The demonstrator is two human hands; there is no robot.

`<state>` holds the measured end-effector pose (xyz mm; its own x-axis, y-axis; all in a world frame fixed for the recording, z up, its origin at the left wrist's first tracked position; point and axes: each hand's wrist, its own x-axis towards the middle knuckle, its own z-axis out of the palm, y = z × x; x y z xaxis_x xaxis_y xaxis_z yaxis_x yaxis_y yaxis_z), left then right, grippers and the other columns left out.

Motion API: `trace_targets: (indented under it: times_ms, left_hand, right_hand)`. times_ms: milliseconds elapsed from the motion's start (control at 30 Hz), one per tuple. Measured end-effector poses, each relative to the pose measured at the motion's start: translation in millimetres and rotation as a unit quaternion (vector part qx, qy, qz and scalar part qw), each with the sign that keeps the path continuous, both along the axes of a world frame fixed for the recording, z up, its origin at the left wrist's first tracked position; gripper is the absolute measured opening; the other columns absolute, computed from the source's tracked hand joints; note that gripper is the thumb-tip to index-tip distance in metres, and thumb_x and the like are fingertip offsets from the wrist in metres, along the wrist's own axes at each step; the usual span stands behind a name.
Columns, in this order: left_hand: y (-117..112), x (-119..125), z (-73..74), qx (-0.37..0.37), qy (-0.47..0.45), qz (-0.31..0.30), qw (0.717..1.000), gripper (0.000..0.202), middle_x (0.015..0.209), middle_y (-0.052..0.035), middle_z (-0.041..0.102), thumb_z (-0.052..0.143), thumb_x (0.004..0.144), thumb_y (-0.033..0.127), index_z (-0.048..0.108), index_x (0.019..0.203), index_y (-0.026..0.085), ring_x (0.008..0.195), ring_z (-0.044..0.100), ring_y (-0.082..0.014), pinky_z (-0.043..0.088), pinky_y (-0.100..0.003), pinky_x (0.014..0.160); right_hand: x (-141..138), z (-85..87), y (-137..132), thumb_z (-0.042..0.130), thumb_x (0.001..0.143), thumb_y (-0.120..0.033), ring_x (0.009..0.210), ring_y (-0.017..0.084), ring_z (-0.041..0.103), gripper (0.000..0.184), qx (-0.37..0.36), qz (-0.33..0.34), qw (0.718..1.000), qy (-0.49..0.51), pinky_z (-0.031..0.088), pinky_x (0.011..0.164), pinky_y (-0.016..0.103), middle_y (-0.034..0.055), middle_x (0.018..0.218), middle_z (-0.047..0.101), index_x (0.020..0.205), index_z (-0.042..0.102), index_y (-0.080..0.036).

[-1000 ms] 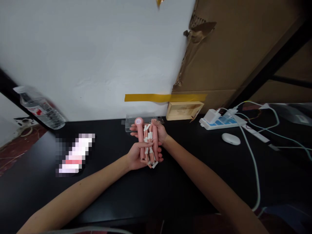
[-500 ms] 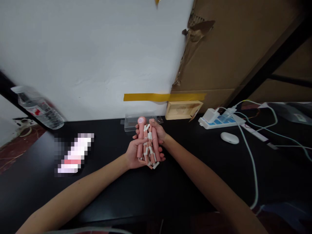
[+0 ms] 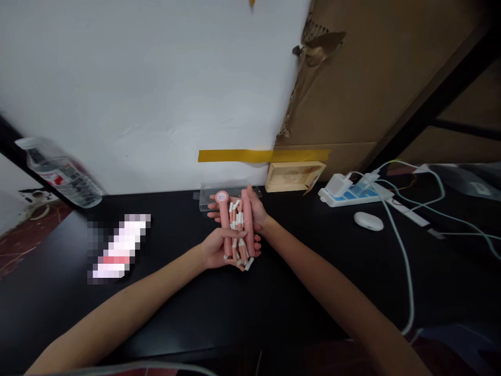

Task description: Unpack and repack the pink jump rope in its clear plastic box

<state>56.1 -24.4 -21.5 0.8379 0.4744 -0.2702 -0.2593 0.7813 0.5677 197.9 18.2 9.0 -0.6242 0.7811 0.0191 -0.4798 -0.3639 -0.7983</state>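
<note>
A folded beaded jump rope lies across my two hands, its pink and white beads (image 3: 237, 222) bunched between two pink handles. The left handle (image 3: 225, 224) has a round end with a white label; the right handle (image 3: 248, 224) lies roughly alongside it. My left hand (image 3: 215, 248) cups the lower part from beneath, thumb laid over the beads and fingertips showing past the right handle. From the right, my right hand (image 3: 258, 211) supports the upper part, its thumb along the right handle and its fingers reaching out beyond the left one.
Behind the hands sits a clear plastic case (image 3: 207, 198) on the black table (image 3: 176, 313). A shallow wooden box (image 3: 293, 177), a power strip (image 3: 356, 194) with cables and a white earphone case (image 3: 368, 221) are rightward. Leftward are a blurred-out item (image 3: 123, 245) and a plastic bottle (image 3: 66, 175).
The handles have shifted slightly apart at the top, and the left one's labelled end has moved left. My right fingers have straightened and its thumb has lifted a little.
</note>
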Motion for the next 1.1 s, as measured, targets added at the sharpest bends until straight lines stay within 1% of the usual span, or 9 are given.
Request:
trace_targets:
  times_ms: [100,167,267,367,500,600,767,933,1100]
  left_hand:
    - [0.3,-2.1,1.5,0.004,-0.001,-0.036,0.999,0.035,0.109,-0.0161,0.072,0.068,0.083,0.021,0.067,0.116,0.008,0.098,0.071,-0.0283,0.053,-0.039,0.081]
    - [-0.5,-2.5,3.0,0.005,-0.024,-0.049,0.998,0.037,0.106,-0.0151,0.072,0.068,0.083,0.022,0.066,0.118,0.009,0.099,0.071,-0.0296,0.052,-0.04,0.083]
    - [-2.8,-1.1,6.3,-0.009,-0.095,-0.041,0.995,0.046,0.102,-0.0145,0.073,0.066,0.081,0.029,0.064,0.122,0.007,0.106,0.069,-0.0332,0.047,-0.046,0.096]
    - [-5.1,0.9,9.3,-0.014,-0.126,-0.037,0.991,0.052,0.104,-0.0178,0.073,0.061,0.081,0.038,0.065,0.121,0.004,0.11,0.067,-0.0356,0.041,-0.05,0.104]
    - [-6.5,2.9,10.5,-0.011,-0.127,-0.029,0.991,0.056,0.115,-0.0211,0.071,0.056,0.082,0.042,0.064,0.122,0.003,0.117,0.064,-0.037,0.037,-0.051,0.106]
    - [-7.0,3.5,10.3,-0.015,-0.132,-0.017,0.991,0.057,0.118,-0.0223,0.069,0.053,0.083,0.044,0.064,0.121,0.003,0.122,0.061,-0.037,0.036,-0.05,0.107]
    - [-7.3,2.6,8.3,-0.024,-0.131,-0.013,0.991,0.058,0.116,-0.0221,0.07,0.053,0.084,0.044,0.062,0.125,0.003,0.121,0.061,-0.037,0.036,-0.052,0.107]
    - [-5.5,1.1,3.2,-0.033,-0.124,-0.012,0.992,0.058,0.111,-0.0216,0.072,0.055,0.087,0.044,0.061,0.128,0.003,0.113,0.066,-0.0372,0.038,-0.053,0.105]
    - [-4.9,0.5,2.2,-0.036,-0.133,-0.023,0.99,0.063,0.12,-0.0243,0.069,0.053,0.089,0.044,0.056,0.135,0.001,0.118,0.063,-0.0385,0.036,-0.052,0.107]
  right_hand:
    - [0.7,0.2,-0.5,0.029,0.088,-0.083,0.098,0.03,0.072,0.086,-0.021,0.012,1.0,0.009,0.06,0.083,0.045,0.0164,0.096,0.075,0.117,0.062,-0.01]
    - [0.9,-0.7,-0.5,0.03,0.087,-0.083,0.097,0.03,0.072,0.086,-0.023,0.01,1.0,0.013,0.06,0.083,0.044,0.0157,0.095,0.075,0.118,0.062,-0.01]
    - [0.3,-2.1,-0.7,0.033,0.086,-0.083,0.097,0.03,0.072,0.084,-0.012,0.002,1.0,0.017,0.06,0.082,0.043,0.014,0.094,0.075,0.118,0.063,-0.011]
    - [-0.8,-1.9,-2.0,0.035,0.084,-0.084,0.098,0.031,0.072,0.083,-0.003,-0.001,1.0,0.011,0.061,0.081,0.045,0.0144,0.094,0.075,0.115,0.065,-0.013]
    - [-2.0,-1.2,-3.3,0.033,0.079,-0.09,0.096,0.034,0.072,0.087,0.003,0.007,1.0,-0.01,0.061,0.075,0.049,0.0165,0.092,0.075,0.107,0.069,-0.016]
    - [-2.3,-3.1,-1.0,0.029,0.076,-0.094,0.094,0.035,0.072,0.091,0.002,0.011,1.0,-0.026,0.062,0.07,0.05,0.0176,0.09,0.074,0.103,0.071,-0.017]
    - [-2.3,-9.9,6.0,0.027,0.073,-0.096,0.096,0.035,0.072,0.095,-0.003,0.015,1.0,-0.025,0.062,0.07,0.048,0.0179,0.092,0.073,0.106,0.069,-0.017]
    - [-3.3,-8.4,5.8,0.033,0.078,-0.091,0.1,0.035,0.07,0.086,0.007,-0.033,0.999,-0.017,0.061,0.076,0.048,0.0152,0.091,0.074,0.107,0.067,-0.017]
    - [-4.6,-3.4,1.8,0.038,0.08,-0.088,0.092,0.033,0.071,0.08,0.009,-0.086,0.996,-0.024,0.061,0.074,0.043,0.0117,0.08,0.074,0.095,0.069,-0.016]
